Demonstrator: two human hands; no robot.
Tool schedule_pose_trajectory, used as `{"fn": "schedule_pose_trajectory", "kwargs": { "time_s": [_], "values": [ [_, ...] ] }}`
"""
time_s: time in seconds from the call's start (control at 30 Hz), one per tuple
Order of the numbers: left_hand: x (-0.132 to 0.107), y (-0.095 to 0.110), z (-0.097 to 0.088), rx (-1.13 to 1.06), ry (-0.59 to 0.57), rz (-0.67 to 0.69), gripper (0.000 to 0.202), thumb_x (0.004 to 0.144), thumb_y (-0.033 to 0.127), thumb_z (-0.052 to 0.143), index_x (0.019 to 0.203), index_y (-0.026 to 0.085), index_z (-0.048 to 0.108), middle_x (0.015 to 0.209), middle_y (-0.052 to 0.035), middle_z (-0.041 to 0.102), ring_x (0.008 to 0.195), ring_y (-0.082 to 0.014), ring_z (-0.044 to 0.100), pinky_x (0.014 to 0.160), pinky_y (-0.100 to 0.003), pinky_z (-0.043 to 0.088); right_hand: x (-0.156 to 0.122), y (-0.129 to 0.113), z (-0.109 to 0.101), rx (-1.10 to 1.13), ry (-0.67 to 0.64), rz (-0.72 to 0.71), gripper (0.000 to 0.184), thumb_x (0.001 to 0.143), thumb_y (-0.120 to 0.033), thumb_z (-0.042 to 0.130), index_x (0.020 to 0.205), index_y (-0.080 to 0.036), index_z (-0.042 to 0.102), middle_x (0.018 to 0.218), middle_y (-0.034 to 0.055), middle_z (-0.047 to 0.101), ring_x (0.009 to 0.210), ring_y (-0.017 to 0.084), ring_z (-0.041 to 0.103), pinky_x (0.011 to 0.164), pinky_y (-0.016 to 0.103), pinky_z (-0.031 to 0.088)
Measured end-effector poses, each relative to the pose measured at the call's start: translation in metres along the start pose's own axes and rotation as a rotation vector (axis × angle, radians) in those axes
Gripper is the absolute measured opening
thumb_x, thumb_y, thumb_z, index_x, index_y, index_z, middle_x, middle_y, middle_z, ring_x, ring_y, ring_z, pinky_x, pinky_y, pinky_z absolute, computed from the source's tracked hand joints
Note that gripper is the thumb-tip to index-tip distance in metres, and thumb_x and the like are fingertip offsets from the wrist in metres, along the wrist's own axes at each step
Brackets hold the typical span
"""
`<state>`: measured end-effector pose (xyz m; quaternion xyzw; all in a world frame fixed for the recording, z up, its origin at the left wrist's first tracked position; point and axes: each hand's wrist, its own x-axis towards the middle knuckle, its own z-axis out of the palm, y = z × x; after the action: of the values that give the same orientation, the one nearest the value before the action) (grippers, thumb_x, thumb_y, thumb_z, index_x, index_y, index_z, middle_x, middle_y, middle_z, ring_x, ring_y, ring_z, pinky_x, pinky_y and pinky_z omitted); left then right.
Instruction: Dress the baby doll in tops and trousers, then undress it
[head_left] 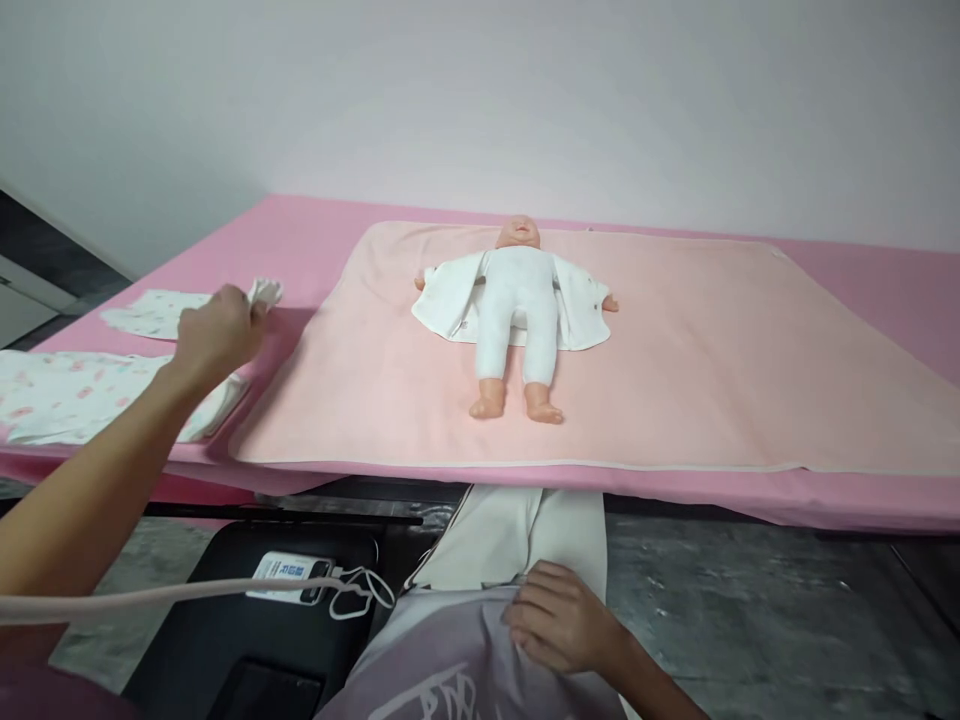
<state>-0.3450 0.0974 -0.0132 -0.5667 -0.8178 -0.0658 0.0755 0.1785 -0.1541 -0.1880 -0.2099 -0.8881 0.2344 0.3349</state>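
My left hand [217,330] is closed around a small crumpled white cloth [265,292], held over the pink table at the left. What kind of garment it is cannot be made out. Below my wrist lie a flat white printed cloth [146,313] and a folded white baby cloth with pink prints [90,385]. A baby doll [517,290] lies on its back in the middle, wearing an open white baby jacket [589,310] with its arms in the sleeves. My right hand [559,615] rests on my lap against my shirt, fingers curled, no object visible in it.
A peach blanket [712,380] spreads under the doll on the pink table [300,235]. By my left leg stands a black seat [202,600] with a white card-like device and cord [289,577] and a dark phone-like object [262,690]. A pale cable [150,603] crosses in front.
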Motion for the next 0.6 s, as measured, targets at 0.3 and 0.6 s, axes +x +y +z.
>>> {"fn": "schedule_pose_trajectory", "kwargs": {
  "time_s": [0.3,0.6],
  "values": [
    [-0.199,0.122,-0.086,-0.689,-0.566,1.025,0.044,0.111,0.066,0.051,0.12,0.032,0.077,0.129,-0.0069,0.08,0.121,-0.0304,0.072,0.107,-0.042,0.057,0.075,0.0,-0.061,1.07,0.46,0.827,0.075,0.103,-0.089,0.05,0.139,-0.029,0.076,0.133,0.0125,0.082,0.117,0.032,0.08,0.103,0.05,0.066],
    [-0.251,0.143,-0.004,-0.765,-0.694,0.533,0.059,0.106,0.077,0.051,0.111,0.025,0.078,0.116,-0.0098,0.084,0.102,-0.0347,0.077,0.096,-0.045,0.058,0.05,-0.047,-0.045,0.736,0.317,0.746,0.044,0.095,-0.061,0.083,0.114,-0.021,0.08,0.11,0.0054,0.082,0.096,0.024,0.073,0.088,0.034,0.06]
  ]
}}
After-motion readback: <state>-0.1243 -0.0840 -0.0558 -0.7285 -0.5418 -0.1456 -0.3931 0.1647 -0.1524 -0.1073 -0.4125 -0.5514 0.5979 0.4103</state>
